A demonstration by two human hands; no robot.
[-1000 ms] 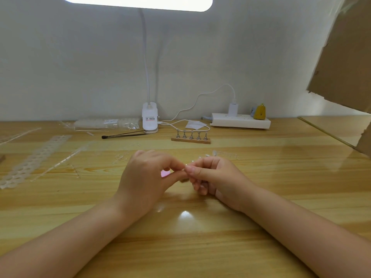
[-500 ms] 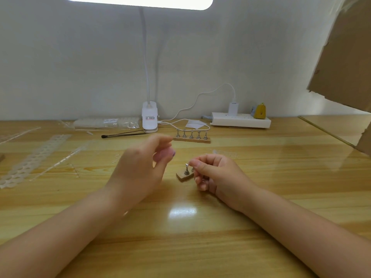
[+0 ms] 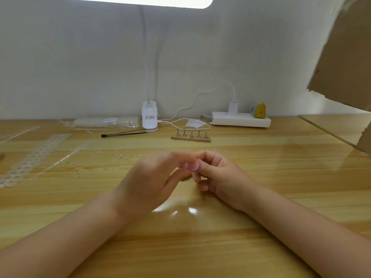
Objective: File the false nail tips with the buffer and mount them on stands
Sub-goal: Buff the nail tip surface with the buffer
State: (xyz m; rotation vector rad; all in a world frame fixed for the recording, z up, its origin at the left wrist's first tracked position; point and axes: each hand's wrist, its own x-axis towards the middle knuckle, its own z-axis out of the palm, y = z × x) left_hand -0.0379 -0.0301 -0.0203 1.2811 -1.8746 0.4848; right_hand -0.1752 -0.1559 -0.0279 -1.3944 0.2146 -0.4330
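1. Head view looks down on my two hands meeting over the wooden table (image 3: 200, 247)
2. My left hand (image 3: 146, 183) is blurred; its fingers curl round a small pink and purple buffer (image 3: 190, 166), pinching it at the fingertips
3. My right hand (image 3: 222, 177) sits just beside the left, fingers curled and thumb pressed forward against the buffer's end; I cannot tell whether a nail tip or stand is pinched there, since it is hidden behind the fingers and buffer
4. Both hands touch at the fingertips, with wrists well apart and forearms resting low over the table
5. Farther back, a wooden base with five metal stands (image 3: 191, 135) sits near the middle of the table, well apart from my hands
6. Clear strips of nail tips (image 3: 34, 155) lie to the left, and some loose clear pieces (image 3: 128, 157) lie between the hands and the stand base
7. Against the wall stand a white clip lamp (image 3: 149, 117), a bagged pack (image 3: 106, 123), a black-tipped stick (image 3: 124, 133) and a white power strip (image 3: 241, 119) with a yellow item (image 3: 260, 110) on it
8. Brown cardboard (image 3: 345, 53) hangs at the right
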